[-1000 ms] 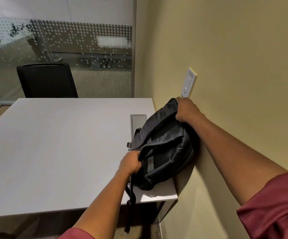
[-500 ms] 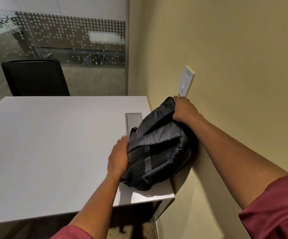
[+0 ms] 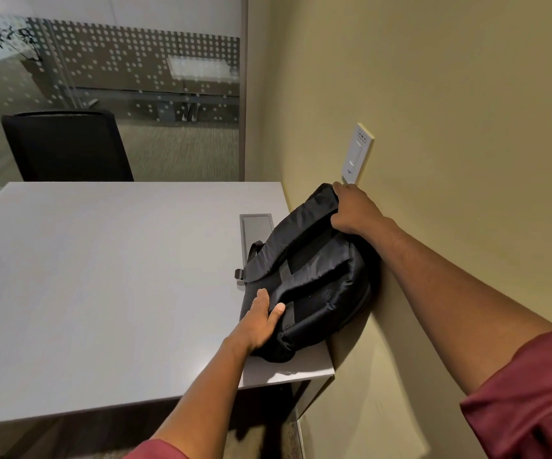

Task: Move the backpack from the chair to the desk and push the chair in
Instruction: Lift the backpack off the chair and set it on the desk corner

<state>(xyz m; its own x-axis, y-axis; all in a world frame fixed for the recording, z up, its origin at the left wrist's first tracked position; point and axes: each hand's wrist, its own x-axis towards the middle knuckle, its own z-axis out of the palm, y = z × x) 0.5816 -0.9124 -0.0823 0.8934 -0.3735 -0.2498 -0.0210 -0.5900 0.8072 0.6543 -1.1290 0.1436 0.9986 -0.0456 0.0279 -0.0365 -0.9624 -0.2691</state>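
Observation:
The black backpack leans on the near right corner of the pale grey desk, its back against the yellow wall. My right hand grips the top of the backpack. My left hand rests on the pack's lower left side, thumb across the strap panel and fingers around the edge. A shoulder strap with a buckle sticks out on the pack's left. The chair that held the backpack is out of sight.
A black chair stands at the desk's far side, before a glass partition. A grey cable hatch lies in the desktop just left of the backpack. A white wall switch sits above my right hand.
The backpack has settled onto the desk against the wall and its dangling strap is up off the edge. My left hand moved from the strap to the pack's lower side.

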